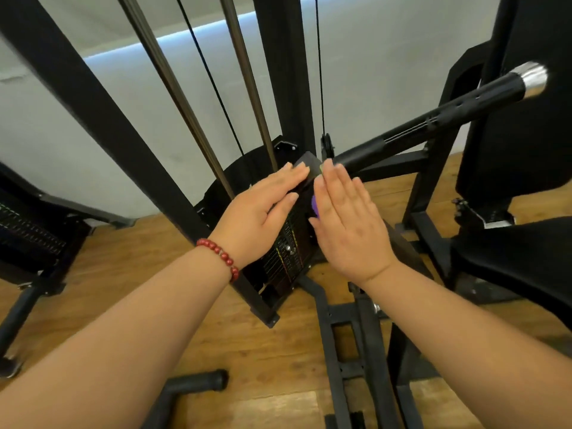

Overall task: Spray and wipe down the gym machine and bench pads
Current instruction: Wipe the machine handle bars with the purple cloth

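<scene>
Weight stack [291, 243] stands upright; left hand [263, 209] and right hand [346, 218] flank it, both hands flat, fingers straight.

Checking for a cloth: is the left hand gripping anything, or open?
Open: the left hand has straight fingers and grips nothing visible; its palm side is hidden.
</scene>
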